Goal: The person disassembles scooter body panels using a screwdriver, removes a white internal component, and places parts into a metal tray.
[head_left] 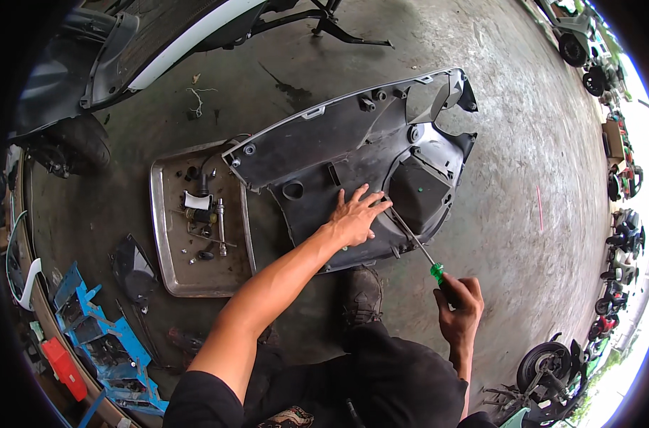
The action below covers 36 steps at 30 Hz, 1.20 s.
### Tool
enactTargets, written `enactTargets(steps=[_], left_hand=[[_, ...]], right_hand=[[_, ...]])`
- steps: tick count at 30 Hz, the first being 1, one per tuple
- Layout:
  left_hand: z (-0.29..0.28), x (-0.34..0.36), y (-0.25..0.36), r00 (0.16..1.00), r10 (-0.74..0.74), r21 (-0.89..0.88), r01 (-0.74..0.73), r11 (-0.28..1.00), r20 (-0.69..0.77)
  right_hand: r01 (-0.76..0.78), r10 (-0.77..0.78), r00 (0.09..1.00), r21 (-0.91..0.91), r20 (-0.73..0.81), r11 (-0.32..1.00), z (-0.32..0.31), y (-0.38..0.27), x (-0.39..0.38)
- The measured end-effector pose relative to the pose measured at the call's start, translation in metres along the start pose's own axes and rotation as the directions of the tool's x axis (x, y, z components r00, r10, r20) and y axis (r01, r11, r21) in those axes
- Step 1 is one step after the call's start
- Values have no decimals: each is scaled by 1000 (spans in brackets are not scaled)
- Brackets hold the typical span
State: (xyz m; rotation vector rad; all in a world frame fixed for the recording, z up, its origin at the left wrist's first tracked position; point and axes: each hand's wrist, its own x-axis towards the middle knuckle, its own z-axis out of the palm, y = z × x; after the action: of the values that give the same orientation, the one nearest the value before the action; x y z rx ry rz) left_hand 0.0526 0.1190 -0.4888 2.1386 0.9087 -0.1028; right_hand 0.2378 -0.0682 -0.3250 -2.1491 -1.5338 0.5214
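Note:
A large black plastic panel (310, 153) lies underside up on the concrete floor, with mounts and openings across it. My left hand (356, 217) rests on it with fingers spread, just left of a darker raised section (417, 192). My right hand (458, 307) is closed round the green handle of a screwdriver (421, 246), whose shaft reaches up-left to a seam beside my left hand's fingertips; I cannot make out exactly what the tip touches. A metal tray (160, 228) at the panel's left holds small parts, tools and a hose.
A motorbike body (146, 50) stands at the upper left. Blue plastic parts (103, 335), a red item (62, 367) and a black piece (132, 271) lie lower left. My boot (361, 299) is below the panel. A wheel (542, 371) sits lower right; several scooters (624, 250) line the right.

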Motion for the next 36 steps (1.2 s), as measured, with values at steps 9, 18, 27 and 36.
enactTargets(steps=[9, 18, 27, 36], left_hand=[[3, 2, -2, 1000, 13, 17, -13, 1000, -16], [2, 1, -1, 1000, 11, 24, -11, 1000, -6], [2, 2, -1, 1000, 18, 24, -18, 1000, -13], [2, 2, 1, 1000, 23, 30, -23, 999, -7]], right_hand=[[-104, 117, 981, -86, 157, 991, -9, -13, 6], [-509, 519, 851, 363, 76, 781, -2, 5, 6], [-184, 191, 974, 70, -122, 980, 7, 9, -3], [113, -43, 934, 179, -355, 977, 16, 18, -9]])
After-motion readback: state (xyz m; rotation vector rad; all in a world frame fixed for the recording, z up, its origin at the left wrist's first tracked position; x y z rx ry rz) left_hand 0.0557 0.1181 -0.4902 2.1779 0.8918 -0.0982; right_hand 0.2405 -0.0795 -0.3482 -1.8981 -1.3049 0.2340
